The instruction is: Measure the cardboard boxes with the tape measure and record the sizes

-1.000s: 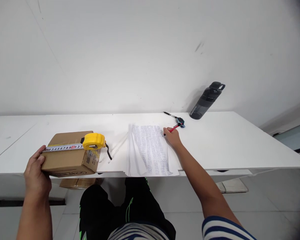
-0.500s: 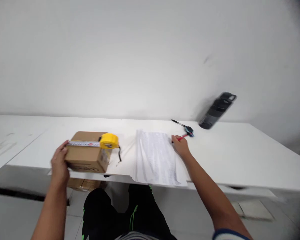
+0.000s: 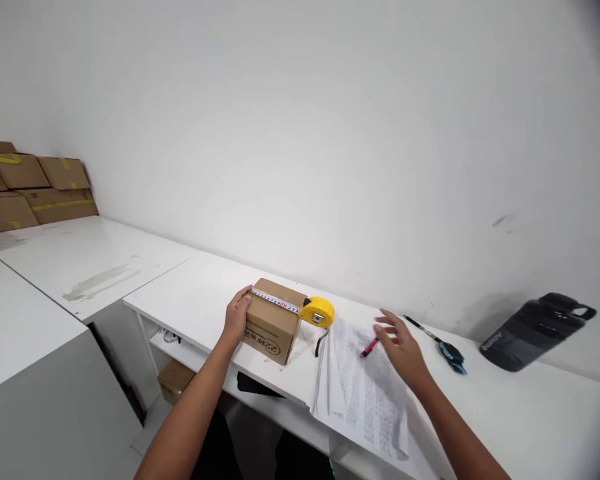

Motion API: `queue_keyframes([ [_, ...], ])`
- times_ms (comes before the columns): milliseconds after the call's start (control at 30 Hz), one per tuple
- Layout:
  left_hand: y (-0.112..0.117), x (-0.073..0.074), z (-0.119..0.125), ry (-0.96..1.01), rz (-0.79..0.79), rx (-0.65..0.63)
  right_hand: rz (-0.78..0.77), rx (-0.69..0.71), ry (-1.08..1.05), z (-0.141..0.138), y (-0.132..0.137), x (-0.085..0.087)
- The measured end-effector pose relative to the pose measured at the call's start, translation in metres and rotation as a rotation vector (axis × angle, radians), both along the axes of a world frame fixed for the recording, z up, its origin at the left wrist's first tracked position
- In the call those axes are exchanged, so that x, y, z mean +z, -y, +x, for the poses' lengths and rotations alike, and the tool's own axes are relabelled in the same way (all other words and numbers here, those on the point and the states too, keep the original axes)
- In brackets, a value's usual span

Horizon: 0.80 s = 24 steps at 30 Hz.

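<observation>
A small cardboard box (image 3: 273, 327) sits on the white desk (image 3: 200, 300). A yellow tape measure (image 3: 318, 311) rests at its right top edge, with its blade (image 3: 275, 301) drawn across the top. My left hand (image 3: 237, 315) grips the box's left end, thumb at the blade's tip. My right hand (image 3: 400, 343) hovers over a stack of written sheets (image 3: 370, 400), fingers spread and holding nothing. A red pen (image 3: 369, 347) lies on the sheets just left of those fingers.
A dark water bottle (image 3: 535, 331) stands at the wall on the right. A black pen with a blue tag (image 3: 450, 353) lies near it. Cardboard boxes (image 3: 30, 187) are stacked at far left, and another box (image 3: 175, 379) sits under the desk.
My head has turned left, so the side tables and stacked boxes show. My right hand has let go of the red pen and opened. My left hand stays on the box.
</observation>
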<state>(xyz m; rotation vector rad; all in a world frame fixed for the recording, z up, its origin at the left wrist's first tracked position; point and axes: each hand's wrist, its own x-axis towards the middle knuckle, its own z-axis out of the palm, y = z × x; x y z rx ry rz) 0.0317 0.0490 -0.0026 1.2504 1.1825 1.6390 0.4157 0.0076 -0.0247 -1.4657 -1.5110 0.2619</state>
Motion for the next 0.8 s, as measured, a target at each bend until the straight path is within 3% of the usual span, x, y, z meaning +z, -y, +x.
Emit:
queue_keyframes([
  [67,0.001,0.000,-0.002,0.002,0.003,-0.012,-0.022,0.291,0.018,-0.043,0.007,0.030],
  [133,0.003,0.001,-0.004,0.002,0.002,-0.011,-0.053,0.442,0.107,-0.083,0.010,0.053],
  [233,0.005,0.003,-0.005,0.018,0.006,-0.019,0.005,0.413,0.184,-0.136,0.004,0.076],
  [367,0.003,0.001,-0.004,0.079,0.000,-0.058,0.045,0.462,0.456,-0.197,-0.019,0.098],
  [467,0.002,-0.002,-0.003,0.087,-0.013,-0.051,-0.008,0.462,0.499,-0.231,-0.041,0.113],
  [633,0.008,0.002,-0.002,0.057,-0.022,-0.073,-0.124,0.513,0.324,-0.245,-0.063,0.117],
  [700,0.011,0.006,-0.003,0.048,-0.044,-0.068,-0.125,0.449,0.296,-0.239,-0.063,0.113],
  [800,0.020,0.008,0.002,0.074,-0.117,-0.035,-0.103,0.245,0.289,-0.227,-0.059,0.110],
])
